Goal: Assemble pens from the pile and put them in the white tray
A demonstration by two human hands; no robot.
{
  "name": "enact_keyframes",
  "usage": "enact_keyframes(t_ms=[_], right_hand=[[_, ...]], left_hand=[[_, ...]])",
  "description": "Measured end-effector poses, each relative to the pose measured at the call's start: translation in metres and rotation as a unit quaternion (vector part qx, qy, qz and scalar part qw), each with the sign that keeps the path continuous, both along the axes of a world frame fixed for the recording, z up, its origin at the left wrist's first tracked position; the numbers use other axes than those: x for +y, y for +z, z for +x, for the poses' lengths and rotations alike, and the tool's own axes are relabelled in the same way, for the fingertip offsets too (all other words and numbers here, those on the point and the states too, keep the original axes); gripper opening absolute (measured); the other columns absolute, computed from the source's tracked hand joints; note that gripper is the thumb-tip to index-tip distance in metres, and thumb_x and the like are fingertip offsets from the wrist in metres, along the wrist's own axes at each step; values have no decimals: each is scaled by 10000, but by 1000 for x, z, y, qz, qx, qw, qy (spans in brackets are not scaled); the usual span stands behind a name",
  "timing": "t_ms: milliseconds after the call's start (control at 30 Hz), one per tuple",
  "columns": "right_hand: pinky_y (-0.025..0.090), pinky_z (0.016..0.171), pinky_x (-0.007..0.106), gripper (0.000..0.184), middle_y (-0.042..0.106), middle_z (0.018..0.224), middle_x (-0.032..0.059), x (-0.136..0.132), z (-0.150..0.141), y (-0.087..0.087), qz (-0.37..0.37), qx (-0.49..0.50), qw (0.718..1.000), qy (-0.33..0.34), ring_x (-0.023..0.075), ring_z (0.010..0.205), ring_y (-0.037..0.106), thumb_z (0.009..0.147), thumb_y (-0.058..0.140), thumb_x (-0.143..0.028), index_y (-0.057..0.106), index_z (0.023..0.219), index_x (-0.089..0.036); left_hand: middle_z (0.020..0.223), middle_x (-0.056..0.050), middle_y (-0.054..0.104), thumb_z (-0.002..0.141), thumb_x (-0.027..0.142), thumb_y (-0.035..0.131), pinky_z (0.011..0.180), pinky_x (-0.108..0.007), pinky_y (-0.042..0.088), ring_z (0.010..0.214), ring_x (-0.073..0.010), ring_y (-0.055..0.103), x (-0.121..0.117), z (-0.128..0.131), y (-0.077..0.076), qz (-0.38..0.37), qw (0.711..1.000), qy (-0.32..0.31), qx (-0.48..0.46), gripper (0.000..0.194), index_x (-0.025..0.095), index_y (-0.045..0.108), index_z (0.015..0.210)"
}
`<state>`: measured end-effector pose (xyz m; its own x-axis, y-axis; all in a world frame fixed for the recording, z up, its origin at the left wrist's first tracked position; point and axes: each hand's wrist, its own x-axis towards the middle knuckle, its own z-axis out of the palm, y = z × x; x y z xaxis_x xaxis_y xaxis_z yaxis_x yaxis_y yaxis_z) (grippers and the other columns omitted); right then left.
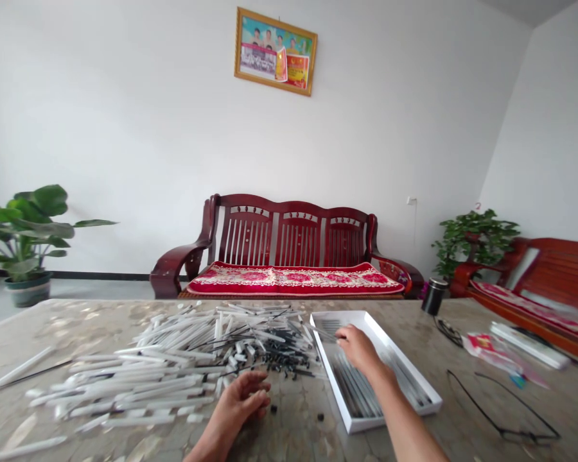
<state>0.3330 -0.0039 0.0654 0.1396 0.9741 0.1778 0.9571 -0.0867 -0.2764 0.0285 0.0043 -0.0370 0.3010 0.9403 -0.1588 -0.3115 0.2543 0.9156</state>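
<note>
now the right hand (359,350) seems to pinch a thin rod (322,332) over the white tray (409,360); left hand (241,401) lies curled, empty, beside light, stiff white sticks (149,378), best gripped mid-length.

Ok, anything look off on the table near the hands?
Two small black pieces lie loose on the stone-patterned table, between the left hand and the white tray. They look stray because they sit apart from the heap of white tubes. They are too small to identify.
</note>
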Motion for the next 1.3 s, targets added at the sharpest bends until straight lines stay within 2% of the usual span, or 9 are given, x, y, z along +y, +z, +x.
enact_keyframes(t_ms=[167, 300, 467, 633, 800, 967, 1100, 1167, 1300], right_hand=[[404, 745, 259, 241, 684, 1056, 102, -6, 52, -1, -38, -75, 995, -62, 210, 949, 651, 849, 543, -154, 748, 962, -208], [390, 717, 267, 215, 677, 1032, 108, -6, 72, -8, -68, -115, 989, -70, 219, 931, 652, 844, 553, -141, 748, 917, -196], [383, 740, 251, 226, 682, 1012, 73, 2, 70, -15, -77, -133, 987, -40, 189, 936, 646, 846, 550, -117, 746, 892, -219], [380, 735, 247, 210, 688, 1019, 57, 13, 66, -24, -74, -127, 988, -37, 180, 915, 652, 833, 582, -118, 744, 899, -235], [375, 737, 236, 225, 694, 1021, 49, 17, 70, -33, -66, -119, 990, -35, 173, 924, 652, 816, 592, -101, 736, 925, -235], [382, 713, 257, 232, 689, 1032, 74, 19, 71, -31, -58, -121, 990, -37, 193, 900, 660, 831, 561, -104, 730, 929, -228], [410, 768, 254, 280, 672, 1115, 81, 18, 33, -17, 31, -80, 996, -17, 187, 953, 650, 890, 468, -140, 709, 1011, -215], [417, 793, 241, 286, 682, 1105, 57, 11, -5, -10, 64, -40, 997, 32, 177, 966, 644, 900, 450, -168, 706, 1010, -233], [431, 803, 244, 266, 695, 1056, 21, -11, -89, -11, 40, -12, 988, 148, 181, 962, 649, 876, 484, -202, 706, 1001, -277]], left_hand=[[785, -23, 711, 403, 532, 894, 574, -238, 505, 621, -135, 663, -2, -2, 3, -2, 1000, -26, -13, 591, 191, 656, 824], [742, -12, 697, 387, 526, 899, 571, -240, 498, 602, -133, 652, -1, -2, 2, -8, 999, -29, -14, 590, 185, 650, 799], [719, -10, 690, 377, 546, 891, 570, -244, 491, 596, -136, 651, -1, 0, 3, -10, 1000, -17, -15, 598, 180, 639, 776], [684, -4, 678, 353, 501, 910, 560, -237, 477, 574, -123, 631, -6, 0, 13, -21, 999, -28, -15, 582, 176, 632, 748], [692, 3, 666, 441, 479, 882, 580, -239, 468, 602, -124, 628, -14, 0, 21, -3, 1000, -27, -6, 514, 179, 627, 771], [698, -3, 657, 516, 530, 818, 527, -242, 440, 566, -133, 606, -18, 5, 18, 51, 998, -32, 23, 490, 176, 605, 778], [675, -14, 659, 697, 583, 660, 465, -233, 388, 525, -138, 579, -21, 6, 15, 138, 984, -3, 109, 419, 172, 624, 776], [652, -18, 668, 777, 545, 589, 491, -233, 390, 514, -131, 565, -23, 4, 16, 186, 967, 33, 168, 376, 174, 639, 739], [624, -11, 668, 834, 450, 534, 541, -239, 414, 537, -146, 569, -18, -9, 24, 228, 932, 139, 247, 309, 186, 657, 731]])
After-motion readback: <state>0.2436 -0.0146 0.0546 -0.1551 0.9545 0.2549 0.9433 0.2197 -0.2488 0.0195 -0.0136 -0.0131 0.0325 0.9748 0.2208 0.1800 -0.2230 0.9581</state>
